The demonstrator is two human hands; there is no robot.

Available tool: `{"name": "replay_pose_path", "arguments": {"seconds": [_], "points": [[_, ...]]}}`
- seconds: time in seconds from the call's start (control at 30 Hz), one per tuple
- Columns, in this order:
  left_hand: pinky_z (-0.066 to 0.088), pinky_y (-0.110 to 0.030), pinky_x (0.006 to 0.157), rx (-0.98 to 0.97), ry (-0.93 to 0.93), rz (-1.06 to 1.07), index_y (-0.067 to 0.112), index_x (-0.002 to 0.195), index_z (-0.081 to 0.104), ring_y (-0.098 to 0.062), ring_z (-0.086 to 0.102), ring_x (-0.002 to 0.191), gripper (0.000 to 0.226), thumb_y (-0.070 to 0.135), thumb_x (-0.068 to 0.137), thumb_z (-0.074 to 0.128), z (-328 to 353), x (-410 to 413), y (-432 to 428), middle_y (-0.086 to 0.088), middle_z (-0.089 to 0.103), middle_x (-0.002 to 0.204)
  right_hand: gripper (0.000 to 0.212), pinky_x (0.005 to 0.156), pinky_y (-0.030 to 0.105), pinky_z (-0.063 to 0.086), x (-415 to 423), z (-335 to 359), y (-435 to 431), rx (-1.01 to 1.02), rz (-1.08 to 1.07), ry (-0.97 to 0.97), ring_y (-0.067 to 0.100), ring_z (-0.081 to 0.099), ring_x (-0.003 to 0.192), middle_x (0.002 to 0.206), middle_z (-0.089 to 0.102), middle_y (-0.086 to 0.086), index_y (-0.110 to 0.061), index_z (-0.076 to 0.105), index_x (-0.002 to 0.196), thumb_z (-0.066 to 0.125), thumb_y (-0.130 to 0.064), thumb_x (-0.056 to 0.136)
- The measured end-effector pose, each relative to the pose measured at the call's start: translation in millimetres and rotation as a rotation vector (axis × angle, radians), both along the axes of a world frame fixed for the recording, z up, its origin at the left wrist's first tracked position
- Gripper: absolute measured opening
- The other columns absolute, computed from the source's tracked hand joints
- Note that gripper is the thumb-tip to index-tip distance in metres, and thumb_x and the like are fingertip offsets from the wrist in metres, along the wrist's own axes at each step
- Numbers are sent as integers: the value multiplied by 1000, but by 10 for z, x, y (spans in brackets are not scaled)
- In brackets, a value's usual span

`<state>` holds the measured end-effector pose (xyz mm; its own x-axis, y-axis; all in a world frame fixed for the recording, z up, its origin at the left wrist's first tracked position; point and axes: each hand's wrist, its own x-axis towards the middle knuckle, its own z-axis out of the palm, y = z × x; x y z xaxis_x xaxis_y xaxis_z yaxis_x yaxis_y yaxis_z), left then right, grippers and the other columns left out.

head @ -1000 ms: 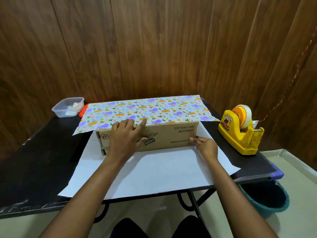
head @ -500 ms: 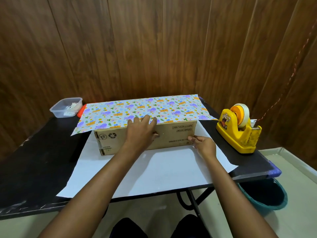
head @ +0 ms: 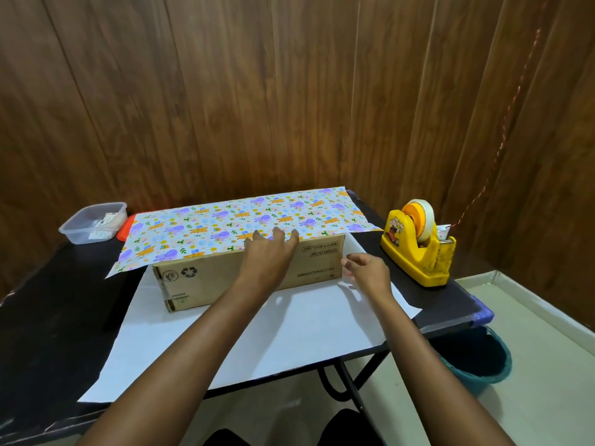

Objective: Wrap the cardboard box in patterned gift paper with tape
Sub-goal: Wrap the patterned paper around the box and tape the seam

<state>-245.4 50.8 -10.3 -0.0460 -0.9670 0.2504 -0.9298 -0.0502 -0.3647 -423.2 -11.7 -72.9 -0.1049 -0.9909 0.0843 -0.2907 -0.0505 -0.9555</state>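
A long brown cardboard box [head: 222,280] lies on the white underside of the gift paper [head: 273,342]. The paper's far part is folded over the box top, patterned side up [head: 225,220]. My left hand [head: 269,259] lies over the box's front face, straight fingertips pressing the patterned paper's edge at the top front edge. Beside the box's right end is my right hand [head: 370,273], fingers relaxed, just above the white paper and holding nothing. A yellow tape dispenser [head: 418,252] stands to the right.
The black table [head: 48,317] carries a clear plastic container [head: 93,222] at the back left, with an orange lid [head: 124,226] beside it. A teal bin [head: 476,358] stands on the floor under the table's right corner. Wooden wall panels close off the back.
My left hand has slid right along the box's top front edge. My right hand has drawn slightly away from the box's right end.
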Motion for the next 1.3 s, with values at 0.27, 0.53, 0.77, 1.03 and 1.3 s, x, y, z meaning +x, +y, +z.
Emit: {"name": "replay_pose_path", "arguments": {"seconds": [0.27,0.53,0.77,1.03,1.3], "points": [[47,-49,88,35,54,43,17,137,27,-40,53,108,53,9,90,49,121,-157,36,-12,44,131,21,73,30,39,-386,456,239,-370,-332,339,23,57,92,95,68,9,-3,70,92,51,-11,91],[45,-55,91,61,99,92,17,135,29,-44,50,112,50,10,90,49,134,-231,40,-13,39,137,51,105,47,34,-1364,776,-97,223,-387,375,34,42,126,135,50,14,-3,54,126,53,-41,93],[45,-53,90,32,88,96,17,135,29,-46,50,112,49,10,91,47,72,-190,12,-14,38,139,51,101,40,36,-1471,976,-93,260,-150,217,31,41,130,139,46,17,4,49,129,64,-23,89],[44,-54,91,24,68,104,17,137,26,-48,48,115,48,11,93,45,45,-187,12,-14,38,140,42,103,41,34,-1433,989,-165,256,-150,143,32,38,132,139,45,18,4,55,121,68,-13,85],[44,-54,90,8,40,104,16,137,25,-49,47,117,48,11,93,44,34,-196,29,-14,38,141,51,105,41,35,-1394,1039,-181,193,-173,90,31,39,133,142,44,17,3,48,129,68,-15,85]]}}
